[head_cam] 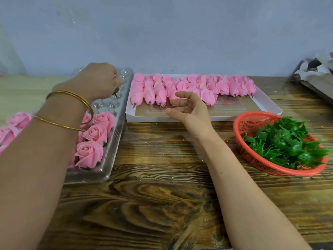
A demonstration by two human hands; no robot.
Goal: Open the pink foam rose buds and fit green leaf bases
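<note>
Left hand (98,81) over far end of clear plastic tray (100,175), fingers curled round a pink rose (114,76) that is mostly hidden. Right hand (189,110) empty, fingers spread, above the white box (225,118) of closed buds (232,86). Green leaf bases (288,145) in red basket (252,121), far right.

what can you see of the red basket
The red basket is shallow and round, plastic by its look, with mesh walls and a solid rim. It sits on the wooden table at the right, in front of the near right corner of the white tray. Inside are heaped green leaf bases, mostly toward its right.
</note>
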